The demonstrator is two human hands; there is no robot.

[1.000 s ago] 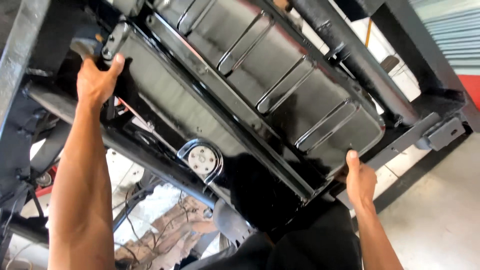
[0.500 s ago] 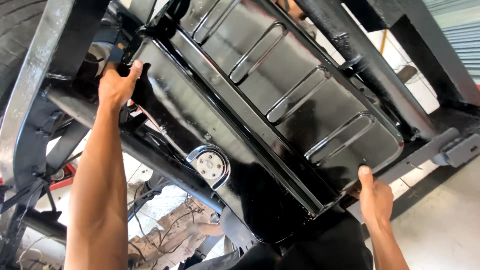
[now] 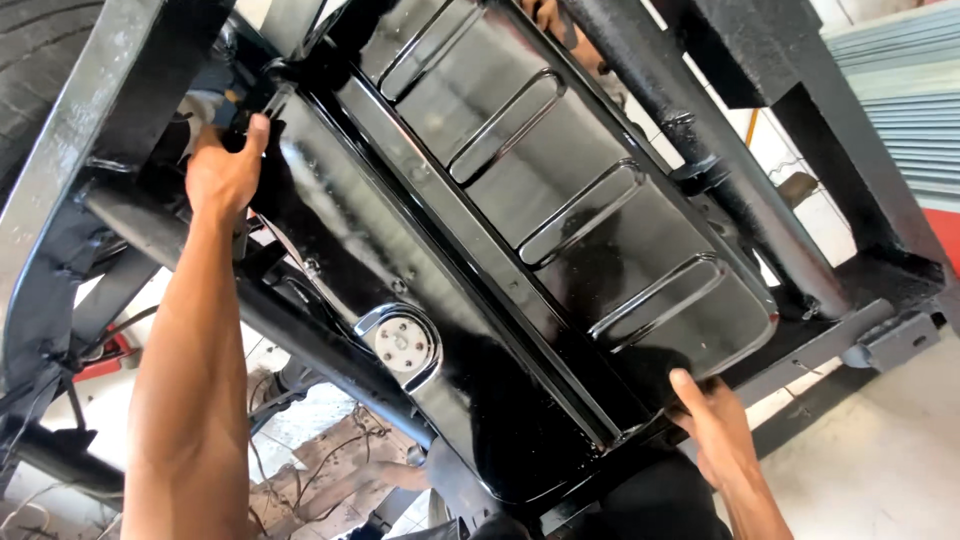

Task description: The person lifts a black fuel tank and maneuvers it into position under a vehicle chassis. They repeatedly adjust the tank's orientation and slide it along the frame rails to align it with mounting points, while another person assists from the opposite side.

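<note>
Gripping the black fuel tank (image 3: pixel 560 230) still, left hand (image 3: pixel 222 172) shifted rightward along its corner, right hand (image 3: pixel 715 425) clasping the lower edge.

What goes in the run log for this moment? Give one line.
left hand: grips upper corner of glossy black tank | right hand: supports tank's lower edge | tank: overhead, under black frame rail

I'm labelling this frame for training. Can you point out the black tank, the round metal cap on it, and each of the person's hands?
black tank (image 3: pixel 560 215), head view, ribbed flat panel.
round metal cap (image 3: pixel 402 343), head view, its bolted centre.
left hand (image 3: pixel 222 172), head view, back of hand.
right hand (image 3: pixel 716 425), head view, back of hand.
</note>
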